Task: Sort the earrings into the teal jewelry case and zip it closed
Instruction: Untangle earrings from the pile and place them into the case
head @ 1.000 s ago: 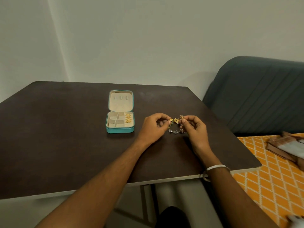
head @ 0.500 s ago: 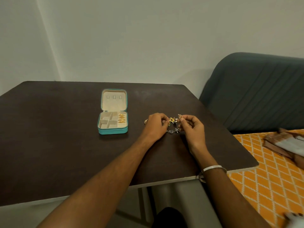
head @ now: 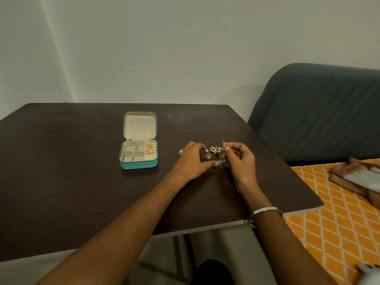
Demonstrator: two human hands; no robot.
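Note:
The teal jewelry case (head: 138,164) lies open on the dark table (head: 72,171), its lid flat behind it. Several gold earrings (head: 150,150) fill its right column; the other compartments look bare. A small pile of gold and dark earrings (head: 213,154) lies on the table right of the case. My left hand (head: 192,159) rests beside the pile, its thumb touching the dark pieces at the front. My right hand (head: 239,159) pinches a small gold earring (head: 224,144) above the pile. One gold earring (head: 181,152) lies alone, left of my left hand.
A dark grey-green sofa (head: 318,112) stands right of the table. An orange patterned cloth (head: 337,219) with folded fabric (head: 357,177) on it lies at the lower right. The table's front edge runs under my forearms, with a table leg below.
The view has shifted slightly. My left hand's fingers spread lower over the pile, and my right hand lifted a gold earring a little clear of it.

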